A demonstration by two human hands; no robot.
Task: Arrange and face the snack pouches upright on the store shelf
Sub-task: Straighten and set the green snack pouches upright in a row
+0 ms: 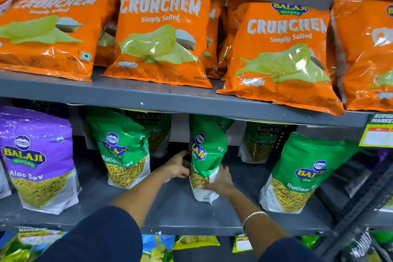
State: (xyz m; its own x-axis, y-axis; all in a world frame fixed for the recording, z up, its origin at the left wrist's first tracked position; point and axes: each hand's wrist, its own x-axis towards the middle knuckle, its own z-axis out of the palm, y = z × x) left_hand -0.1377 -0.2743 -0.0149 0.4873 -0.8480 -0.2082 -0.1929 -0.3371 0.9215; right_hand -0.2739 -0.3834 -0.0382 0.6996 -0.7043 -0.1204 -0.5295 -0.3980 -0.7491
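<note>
On the grey middle shelf [170, 210] a green Ratlami Sev pouch [207, 151] stands upright, turned partly sideways. My left hand [177, 166] grips its left edge and my right hand [220, 181] holds its lower right side. Another green pouch [123, 151] stands to the left, and a third green pouch [306, 174] leans at the right. Two more green pouches [263, 142] stand behind, near the back of the shelf. A purple Aloo Sev pouch [40, 161] stands at the far left.
Orange Crunchem chip bags [161, 27] lean along the upper shelf [148, 95]. A yellow price tag [378, 134] hangs at the right edge. Dark perforated shelf uprights [357, 208] run down the right side. More packets [157, 247] lie on the shelf below.
</note>
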